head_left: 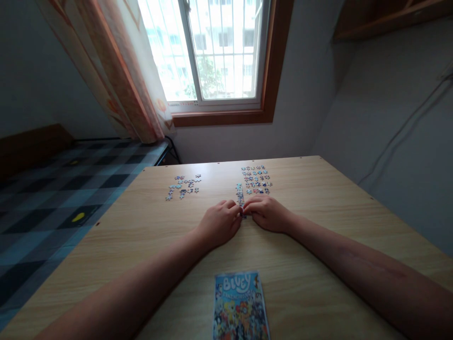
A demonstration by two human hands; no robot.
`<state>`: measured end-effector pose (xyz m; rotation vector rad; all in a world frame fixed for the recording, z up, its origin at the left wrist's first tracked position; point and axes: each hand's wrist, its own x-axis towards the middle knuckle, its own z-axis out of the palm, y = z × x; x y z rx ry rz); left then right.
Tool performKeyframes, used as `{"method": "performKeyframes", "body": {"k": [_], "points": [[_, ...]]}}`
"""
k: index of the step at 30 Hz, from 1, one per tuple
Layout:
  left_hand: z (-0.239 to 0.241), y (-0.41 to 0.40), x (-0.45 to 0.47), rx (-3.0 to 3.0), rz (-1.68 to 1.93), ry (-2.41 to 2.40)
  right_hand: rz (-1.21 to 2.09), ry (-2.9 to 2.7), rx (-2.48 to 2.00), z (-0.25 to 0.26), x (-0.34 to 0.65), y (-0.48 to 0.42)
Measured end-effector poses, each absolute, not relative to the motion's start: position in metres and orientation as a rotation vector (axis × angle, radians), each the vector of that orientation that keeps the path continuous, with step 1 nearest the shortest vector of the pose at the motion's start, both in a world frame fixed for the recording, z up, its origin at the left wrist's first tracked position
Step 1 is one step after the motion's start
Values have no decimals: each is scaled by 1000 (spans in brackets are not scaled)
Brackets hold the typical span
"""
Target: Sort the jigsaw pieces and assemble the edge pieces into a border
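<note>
My left hand and my right hand rest on the wooden table, fingertips meeting in a pinch at the near end of a narrow strip of joined puzzle pieces. Both hands are closed on that strip's end. Just beyond my right hand lies a group of loose puzzle pieces laid out in rows. Another scattered cluster of puzzle pieces lies further left, apart from both hands. A colourful puzzle picture card lies flat near the table's front edge, between my forearms.
A bed with a blue and black checked cover stands along the table's left side. Behind the table are a wall, a barred window and an orange patterned curtain. A grey wall runs close on the right.
</note>
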<state>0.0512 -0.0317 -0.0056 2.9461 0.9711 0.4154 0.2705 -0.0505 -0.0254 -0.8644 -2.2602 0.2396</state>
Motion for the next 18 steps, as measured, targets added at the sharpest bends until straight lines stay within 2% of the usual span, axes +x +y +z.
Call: {"method": "performKeyframes", "body": {"k": [18], "points": [[-4, -31, 51, 2900, 428, 954, 230, -2256, -860, -27, 271, -50]]}}
